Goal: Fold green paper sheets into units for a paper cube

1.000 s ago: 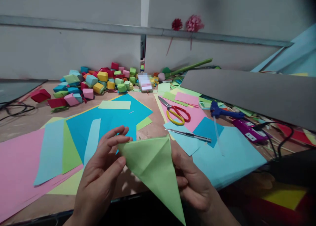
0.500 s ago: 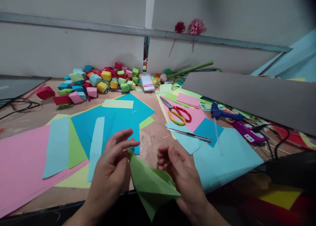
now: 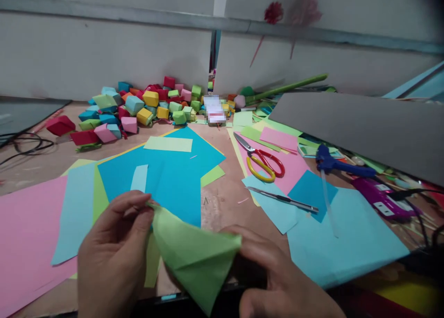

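Note:
A folded light-green paper hangs between my two hands just above the near edge of the table. My left hand pinches its upper left corner with thumb and fingers. My right hand grips its right corner, fingers curled round the fold. The paper forms a creased triangle with its point downward. Under it lie a large blue sheet and a pink sheet.
Red-and-yellow scissors, a metal craft knife, a blue glue gun and a purple power strip lie to the right. A pile of folded paper cubes sits at the back. A grey board leans at right.
The green paper was turned and refolded from a long downward triangle into a shorter shape. Both hands shifted left and nearer the table edge; the view tilted down a little.

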Available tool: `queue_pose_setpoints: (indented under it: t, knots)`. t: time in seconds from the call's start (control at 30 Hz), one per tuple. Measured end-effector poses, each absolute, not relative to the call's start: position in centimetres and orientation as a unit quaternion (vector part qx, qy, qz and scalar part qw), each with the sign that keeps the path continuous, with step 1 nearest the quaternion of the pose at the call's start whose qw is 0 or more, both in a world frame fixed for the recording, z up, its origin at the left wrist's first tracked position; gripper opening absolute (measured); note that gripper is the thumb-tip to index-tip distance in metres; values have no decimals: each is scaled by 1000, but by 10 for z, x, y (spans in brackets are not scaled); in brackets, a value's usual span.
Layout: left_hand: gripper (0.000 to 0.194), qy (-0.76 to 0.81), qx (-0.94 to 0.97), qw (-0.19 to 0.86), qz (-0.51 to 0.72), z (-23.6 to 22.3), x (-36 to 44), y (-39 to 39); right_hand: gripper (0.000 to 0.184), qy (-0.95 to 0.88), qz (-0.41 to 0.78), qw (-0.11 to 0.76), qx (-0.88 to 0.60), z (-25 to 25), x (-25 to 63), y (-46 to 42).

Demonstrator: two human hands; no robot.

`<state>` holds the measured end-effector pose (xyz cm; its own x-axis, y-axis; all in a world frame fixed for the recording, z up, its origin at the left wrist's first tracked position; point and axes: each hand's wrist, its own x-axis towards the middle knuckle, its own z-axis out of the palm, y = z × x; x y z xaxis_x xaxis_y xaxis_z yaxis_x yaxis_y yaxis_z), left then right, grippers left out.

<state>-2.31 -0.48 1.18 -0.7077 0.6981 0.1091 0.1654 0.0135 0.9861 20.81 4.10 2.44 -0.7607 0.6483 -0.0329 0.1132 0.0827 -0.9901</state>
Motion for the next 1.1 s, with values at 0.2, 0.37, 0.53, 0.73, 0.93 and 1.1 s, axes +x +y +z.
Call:
queue_pose_setpoints:
  t: [0.2, 0.37, 0.53, 0.73, 0.93, 1.1]
  knots:
    - [31, 707, 359, 199, 576, 11, -36, -14, 16, -671, 595, 266, -353, 27, 182, 35]
    - [35, 621, 649, 98, 428, 24, -46, -20, 15, -593, 599, 301, -446, 21, 176, 32]
    - [30, 490, 779, 54, 388, 32, -58, -23, 20, -476, 664, 309, -487, 20, 185, 34]
    - [22, 423, 818, -56, 387, 35, -55, -27, 22, -364, 736, 318, -474, 37, 188, 32]
    - [21, 469, 773, -28, 426, 66, -60, -11, 21, -456, 718, 300, -432, 61, 203, 57]
    - [22, 567, 584, 338, 472, 79, -73, 42, 55, -692, 524, 370, -332, 77, 198, 111]
